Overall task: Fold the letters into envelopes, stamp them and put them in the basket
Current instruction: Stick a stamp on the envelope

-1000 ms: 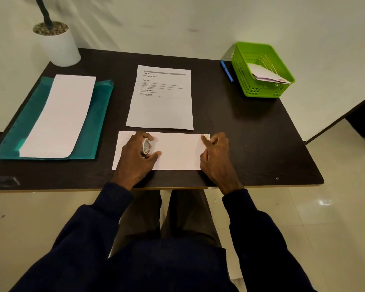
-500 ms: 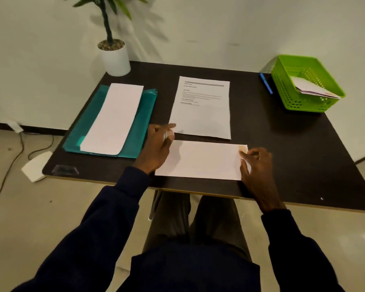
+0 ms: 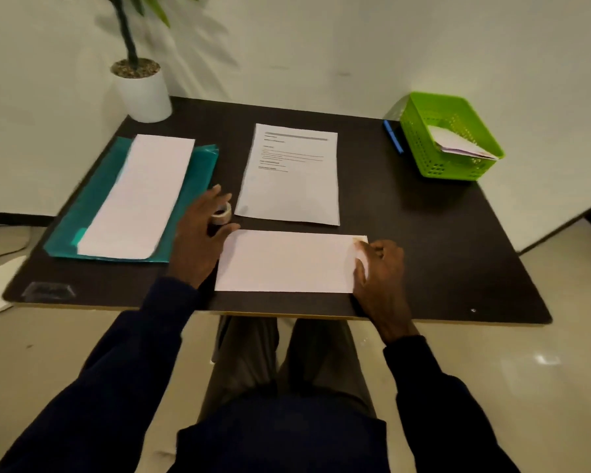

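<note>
Left grip (image 3: pixel 198 238) is clamping the stamp roll (image 3: pixel 221 213); right grip (image 3: pixel 377 268), fingers curled, is pressing the envelope (image 3: pixel 287 261). I'm judging stamping nearly done; basket (image 3: pixel 420 145) at two o'clock comes next.

A dark brown counter (image 3: pixel 423 233) carries a white envelope (image 3: pixel 287 262), a white letter (image 3: pixel 294 186) with black print and a grey header bar, a teal folder (image 3: pixel 89 213), a bright green lattice-sided basket (image 3: pixel 423 155), a blue pen (image 3: pixel 393 136) beside the basket, and a white plant pot (image 3: pixel 144 93). Sleeves (image 3: pixel 127 363) are navy.
</note>
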